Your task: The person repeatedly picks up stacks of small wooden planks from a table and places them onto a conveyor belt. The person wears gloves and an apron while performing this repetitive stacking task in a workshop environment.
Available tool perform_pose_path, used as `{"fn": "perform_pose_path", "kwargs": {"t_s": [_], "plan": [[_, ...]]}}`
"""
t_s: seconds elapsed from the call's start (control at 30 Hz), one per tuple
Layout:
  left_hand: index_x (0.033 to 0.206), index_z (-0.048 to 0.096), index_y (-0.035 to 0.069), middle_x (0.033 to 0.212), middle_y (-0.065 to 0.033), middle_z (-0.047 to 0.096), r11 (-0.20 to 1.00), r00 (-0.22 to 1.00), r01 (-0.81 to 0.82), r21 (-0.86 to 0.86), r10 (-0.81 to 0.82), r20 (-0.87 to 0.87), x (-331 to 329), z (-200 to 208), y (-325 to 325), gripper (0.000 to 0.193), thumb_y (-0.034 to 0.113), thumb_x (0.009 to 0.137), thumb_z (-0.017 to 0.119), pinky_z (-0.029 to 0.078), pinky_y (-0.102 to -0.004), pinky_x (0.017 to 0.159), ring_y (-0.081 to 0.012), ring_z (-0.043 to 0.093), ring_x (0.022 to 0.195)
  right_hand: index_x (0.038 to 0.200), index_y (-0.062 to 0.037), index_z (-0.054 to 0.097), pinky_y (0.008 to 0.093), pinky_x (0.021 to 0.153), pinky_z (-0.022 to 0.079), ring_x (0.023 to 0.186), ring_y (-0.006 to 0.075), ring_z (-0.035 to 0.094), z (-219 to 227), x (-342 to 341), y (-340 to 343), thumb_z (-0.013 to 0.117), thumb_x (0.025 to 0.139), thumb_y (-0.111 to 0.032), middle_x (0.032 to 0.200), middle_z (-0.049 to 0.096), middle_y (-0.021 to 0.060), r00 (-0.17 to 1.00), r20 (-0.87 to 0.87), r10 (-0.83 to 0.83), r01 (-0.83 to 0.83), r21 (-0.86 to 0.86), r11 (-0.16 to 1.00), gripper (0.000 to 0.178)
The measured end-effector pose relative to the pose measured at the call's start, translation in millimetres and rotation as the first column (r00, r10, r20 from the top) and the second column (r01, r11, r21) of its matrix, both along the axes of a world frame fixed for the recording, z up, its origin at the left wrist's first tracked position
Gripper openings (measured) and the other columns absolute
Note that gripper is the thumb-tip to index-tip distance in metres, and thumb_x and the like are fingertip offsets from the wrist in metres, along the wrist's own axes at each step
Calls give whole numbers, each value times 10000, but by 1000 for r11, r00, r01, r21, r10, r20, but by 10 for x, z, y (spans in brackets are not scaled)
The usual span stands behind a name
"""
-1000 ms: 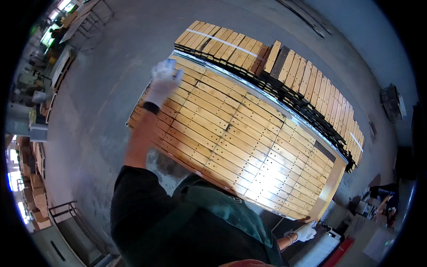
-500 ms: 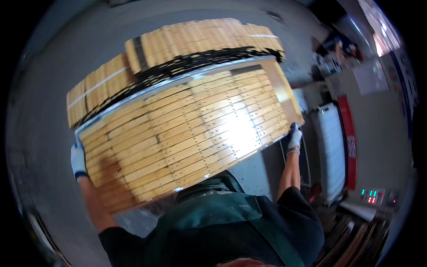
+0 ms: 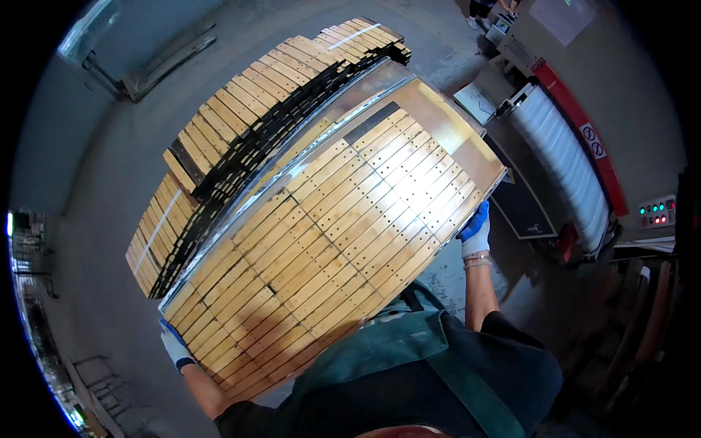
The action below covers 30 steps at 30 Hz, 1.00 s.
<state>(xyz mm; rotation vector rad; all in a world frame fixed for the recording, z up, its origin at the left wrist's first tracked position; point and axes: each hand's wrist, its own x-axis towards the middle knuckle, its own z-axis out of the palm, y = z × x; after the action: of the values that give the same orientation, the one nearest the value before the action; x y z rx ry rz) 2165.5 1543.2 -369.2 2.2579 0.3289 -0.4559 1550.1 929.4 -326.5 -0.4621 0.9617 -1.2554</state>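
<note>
A wide shallow tray (image 3: pixel 471 150) hangs tilted in front of my body, its right end higher in view. Rows of light wooden slats (image 3: pixel 321 233) with small dark holes cover most of it; one dark slat lies near the far right corner. My left hand (image 3: pixel 176 346), in a white and blue glove, is closed on the tray's left end. At the right near corner my right hand (image 3: pixel 476 230), gloved likewise, grips the edge. The fingers beneath the tray are partly hidden. Just beyond its far edge shows another tray (image 3: pixel 376 80).
Beyond the trays stands a long pile of wooden slats (image 3: pixel 255 91) with white strips across both ends. On the right is a machine with a white ribbed roller (image 3: pixel 558 146), a red bar (image 3: pixel 584 131) and lit buttons (image 3: pixel 657 213). A person's legs (image 3: pixel 480 13) show at the top.
The tray, still in both hands, now slants more steeply in view, its left end lower and its right end higher. The whole view has turned; the roller machine appears higher and tilted.
</note>
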Motion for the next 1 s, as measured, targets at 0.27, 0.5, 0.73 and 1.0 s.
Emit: {"fn": "perform_pose_path", "kwargs": {"t_s": [0.27, 0.5, 0.73, 1.0], "plan": [[1327, 569, -122, 1303, -220, 642, 970, 983, 93, -224, -53, 177, -38, -231, 197, 772, 583, 1067, 393, 482, -375, 958, -300, 628, 1092, 1444, -77, 526, 460, 1085, 495, 1236, 324, 618, -78, 337, 159, 405, 1077, -416, 1420, 599, 128, 985, 64, -158, 165, -129, 978, 514], [1483, 439, -74, 1463, -226, 526, 916, 997, -20, -400, 46, 55, 13, -137, 357, 776, 581, 1076, 354, 481, -401, 1022, -319, 591, 1225, 1452, -67, 523, 460, 1122, 459, 1271, 305, 595, -95, 256, 329, 463, 1058, -447, 1430, 596, 106, 995, 27, -97, 100, -108, 989, 550], [1522, 396, -44, 1505, -233, 477, 978, 995, -29, -206, 47, 83, 92, -481, 249, 795, 605, 1065, 354, 479, -412, 1028, -321, 573, 1258, 1508, -74, 453, 467, 1105, 477, 1287, 317, 587, 18, 200, 493, 463, 1064, -472, 1478, 554, 122, 974, -201, -105, 70, -173, 982, 597], [1529, 389, -33, 1491, -232, 484, 910, 999, -19, -414, 0, -44, 181, -1241, 267, 786, 600, 1063, 368, 481, -415, 1025, -318, 573, 1254, 1489, -54, 473, 418, 1115, 459, 1276, 286, 590, -47, 376, 318, 389, 1092, -453, 1451, 574, 103, 985, -117, -124, 90, -260, 961, 568]]}}
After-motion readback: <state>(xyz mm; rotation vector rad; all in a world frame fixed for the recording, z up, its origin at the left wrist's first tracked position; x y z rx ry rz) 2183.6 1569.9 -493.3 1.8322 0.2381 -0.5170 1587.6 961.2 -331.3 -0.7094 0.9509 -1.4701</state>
